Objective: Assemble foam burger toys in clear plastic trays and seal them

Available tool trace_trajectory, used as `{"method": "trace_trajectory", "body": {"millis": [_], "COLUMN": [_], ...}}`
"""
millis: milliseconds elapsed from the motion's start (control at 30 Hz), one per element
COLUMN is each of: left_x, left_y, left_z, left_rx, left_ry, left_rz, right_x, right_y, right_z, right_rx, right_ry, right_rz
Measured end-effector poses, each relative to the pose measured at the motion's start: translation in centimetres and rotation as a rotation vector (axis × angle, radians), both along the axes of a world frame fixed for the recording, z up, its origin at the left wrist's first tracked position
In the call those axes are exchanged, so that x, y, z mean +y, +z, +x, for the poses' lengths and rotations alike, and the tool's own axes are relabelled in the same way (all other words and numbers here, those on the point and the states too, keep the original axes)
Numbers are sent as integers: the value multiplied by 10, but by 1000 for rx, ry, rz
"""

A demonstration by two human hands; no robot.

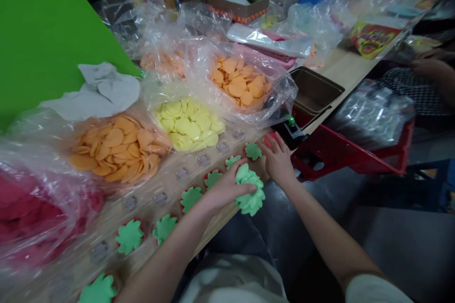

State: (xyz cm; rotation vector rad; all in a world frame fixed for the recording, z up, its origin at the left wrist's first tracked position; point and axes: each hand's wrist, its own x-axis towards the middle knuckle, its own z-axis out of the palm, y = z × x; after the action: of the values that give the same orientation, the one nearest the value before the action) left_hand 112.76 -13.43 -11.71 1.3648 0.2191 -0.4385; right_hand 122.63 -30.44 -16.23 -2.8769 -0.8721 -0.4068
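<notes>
My left hand (231, 189) grips a stack of green flower-shaped foam pieces (250, 194) between thumb and fingers, above the table's front edge. My right hand (277, 156) is at the far end of the row with fingers stretched, touching a red round piece (270, 138) partly hidden under them. Beside it lies a green flower piece (253, 151) on a red one. More such green-on-red pieces (192, 199) run down the table toward me. Behind them is a line of small clear plastic pieces (203, 159).
Plastic bags hold orange discs (121, 147), yellow discs (188, 123), more orange discs (241, 83) and red pieces (31, 208). A dark tray (314, 90) and a tape dispenser (292, 128) are past my right hand. A red crate (355, 151) stands right; another person's arm (435, 71) shows beyond.
</notes>
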Motion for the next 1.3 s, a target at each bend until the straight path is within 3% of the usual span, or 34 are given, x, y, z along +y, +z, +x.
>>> {"method": "trace_trajectory", "body": {"millis": [133, 200, 267, 333, 400, 467, 533, 633, 800, 867, 933, 1033, 1100, 1200, 1300], "left_x": [14, 18, 22, 25, 26, 26, 24, 19, 3, -3, -8, -10, -11, -15, -24], "left_y": [5, 0, -7, -11, -10, -5, 1, 7, 4, -1, -7, -16, -18, -16, -12], "left_z": [-23, -28, -30, -29, -26, -23, -20, -16, -9, -5, 0, 5, 7, 10, 18], "left_rx": [179, 309, 395, 407, 374, 323, 304, 336, 232, 259, 333, 395, 369, 293, 261], "left_ry": [79, 192, 350, 446, 426, 356, 309, 319, 392, 440, 506, 549, 493, 318, 131], "left_rz": [-303, -454, -560, -613, -636, -679, -746, -788, -712, -663, -616, -547, -516, -448, -320], "right_x": [11, 15, 17, 21, 26, 32, 35, 35, 34, 34, 30, 16, 3, -13, -18], "right_y": [-7, -6, 0, 11, 21, 28, 32, 37, 47, 51, 53, 47, 36, 14, -4], "right_z": [5, 2, -6, -19, -34, -46, -52, -54, -68, -74, -72, -39, -4, 44, 63], "right_rx": [69, 99, 146, 324, 668, 960, 976, 663, 266, 171, 215, 374, 380, 348, 265], "right_ry": [52, 39, 28, 20, 11, -10, -32, -32, 91, 95, 67, -87, -216, -384, -454], "right_rz": [-56, 21, 218, 496, 747, 895, 946, 881, 563, 573, 669, 874, 955, 851, 629]}}
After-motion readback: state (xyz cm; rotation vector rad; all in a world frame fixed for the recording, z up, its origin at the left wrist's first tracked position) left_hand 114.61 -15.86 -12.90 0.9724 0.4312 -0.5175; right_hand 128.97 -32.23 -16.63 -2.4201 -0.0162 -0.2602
